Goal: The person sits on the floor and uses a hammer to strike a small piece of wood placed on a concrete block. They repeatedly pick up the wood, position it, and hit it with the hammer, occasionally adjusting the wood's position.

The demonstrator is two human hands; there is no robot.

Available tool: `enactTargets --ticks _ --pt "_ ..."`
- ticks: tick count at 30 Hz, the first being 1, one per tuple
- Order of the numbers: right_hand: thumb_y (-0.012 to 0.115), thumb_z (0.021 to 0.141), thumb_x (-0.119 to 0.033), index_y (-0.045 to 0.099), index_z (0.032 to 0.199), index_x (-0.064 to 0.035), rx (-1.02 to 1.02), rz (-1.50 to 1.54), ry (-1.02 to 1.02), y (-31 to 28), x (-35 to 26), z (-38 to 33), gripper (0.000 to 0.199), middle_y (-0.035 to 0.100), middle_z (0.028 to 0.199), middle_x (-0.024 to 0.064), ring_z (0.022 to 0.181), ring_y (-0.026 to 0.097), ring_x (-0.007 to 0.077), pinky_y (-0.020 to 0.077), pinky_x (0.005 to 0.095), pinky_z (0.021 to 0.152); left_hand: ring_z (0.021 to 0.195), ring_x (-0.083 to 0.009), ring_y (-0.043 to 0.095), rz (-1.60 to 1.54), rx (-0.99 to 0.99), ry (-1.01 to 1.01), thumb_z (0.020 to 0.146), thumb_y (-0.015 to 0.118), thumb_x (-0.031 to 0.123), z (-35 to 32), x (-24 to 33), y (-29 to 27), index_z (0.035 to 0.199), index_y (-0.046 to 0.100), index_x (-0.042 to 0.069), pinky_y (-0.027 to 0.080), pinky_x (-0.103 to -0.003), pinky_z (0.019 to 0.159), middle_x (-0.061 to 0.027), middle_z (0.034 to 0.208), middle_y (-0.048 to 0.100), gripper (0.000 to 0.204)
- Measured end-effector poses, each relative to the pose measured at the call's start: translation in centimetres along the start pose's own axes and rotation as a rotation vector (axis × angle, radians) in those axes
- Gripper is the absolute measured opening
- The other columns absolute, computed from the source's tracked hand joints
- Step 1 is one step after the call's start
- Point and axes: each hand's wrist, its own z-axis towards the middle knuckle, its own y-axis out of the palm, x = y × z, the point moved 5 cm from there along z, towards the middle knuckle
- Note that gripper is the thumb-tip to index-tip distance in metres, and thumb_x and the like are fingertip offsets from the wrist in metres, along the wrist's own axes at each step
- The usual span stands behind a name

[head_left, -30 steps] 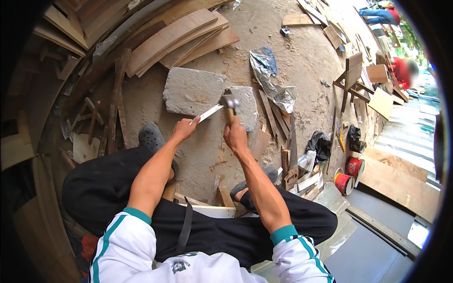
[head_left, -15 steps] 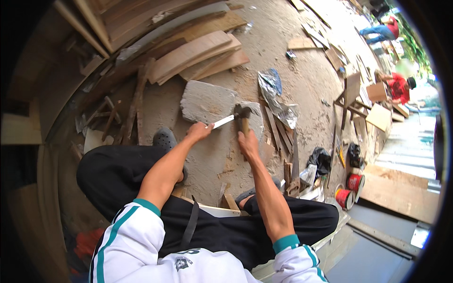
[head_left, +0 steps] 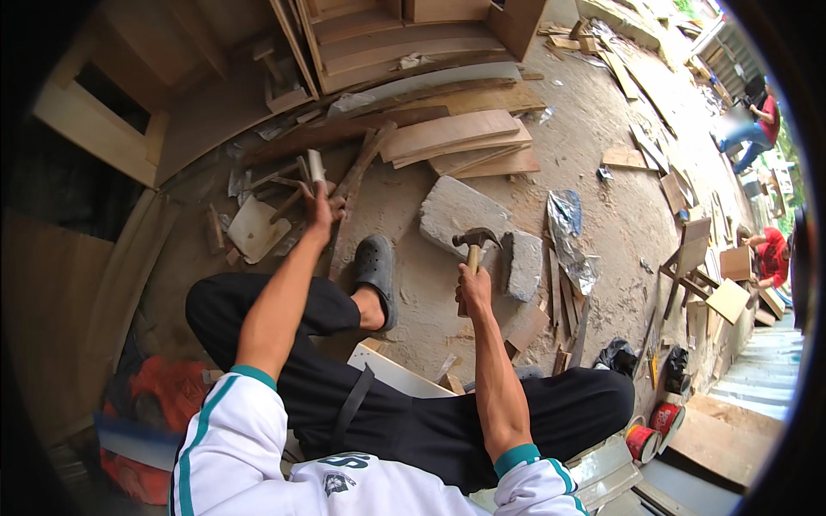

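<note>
Claw hammer (head_left: 474,253) gripped in the right hand (head_left: 474,290), left hand (head_left: 320,211) out by the scrap wood

The right hand wraps firmly around the hammer's wooden handle, with the handle's lower end showing below the fist. The steel head points away from the person and overlaps the near edge of a large pale block (head_left: 459,209) in view; whether the two touch cannot be told. A smaller block (head_left: 521,265) lies just to the right of the head.

The left arm reaches well forward and to the left. A pale strip (head_left: 316,163) rises upright at the left hand, and some fingers spread to the right; whether they close on the strip cannot be told. A long rough batten (head_left: 354,179) lies just right of that hand, and a pale flat panel (head_left: 257,228) lies to its left.

A grey clog (head_left: 375,271) covers the left foot, between the two arms. Curved boards (head_left: 460,138) are stacked beyond the large block, and a crumpled silver sheet (head_left: 568,245) lies right of the smaller one. At the far right, a co-worker in red (head_left: 775,256) is beside a wooden box (head_left: 736,262).
</note>
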Motion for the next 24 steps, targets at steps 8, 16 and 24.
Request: enactTargets --ticks 8,16,24 --pt "0.061 0.094 -0.024 0.047 0.091 -0.0063 -0.182 -0.026 -0.027 5.4 -2.1 -1.3 0.022 0.047 0.065 0.0012 0.046 0.048 0.0132 0.042 0.0321 0.039 0.126 -0.0306 0.052 0.64 -0.279 0.02 0.09 0.061 0.054 -0.4 2.4 -6.8 0.155 -0.002 0.007 0.044 -0.04 0.101 -0.0199 0.153 0.032 0.102" --pt "0.061 0.091 -0.03 0.054 0.089 0.0002 -0.023 -0.122 0.065 0.4 -1.3 -2.2 0.031 0.059 0.065 0.0097 0.05 0.059 0.0196 0.049 0.0364 0.044 0.106 -0.0239 0.064 0.849 -0.601 0.203 0.091 0.065 0.032 -3.5 -5.7 2.8 0.145 0.039 0.006 0.049 -0.036 0.092 -0.0142 0.118 0.067 0.066" --pt "0.063 0.086 -0.032 0.061 0.081 0.0079 0.304 0.056 0.21 -11.0 4.9 -5.1 0.04 0.063 0.063 0.0136 0.052 0.064 0.024 0.051 0.039 0.045 0.109 -0.0314 0.064 1.041 -1.01 0.278 0.091 0.063 0.035 -14.1 -10.5 16.6 0.142 0.043 0.007 0.048 -0.039 0.095 -0.016 0.123 0.065 0.062"
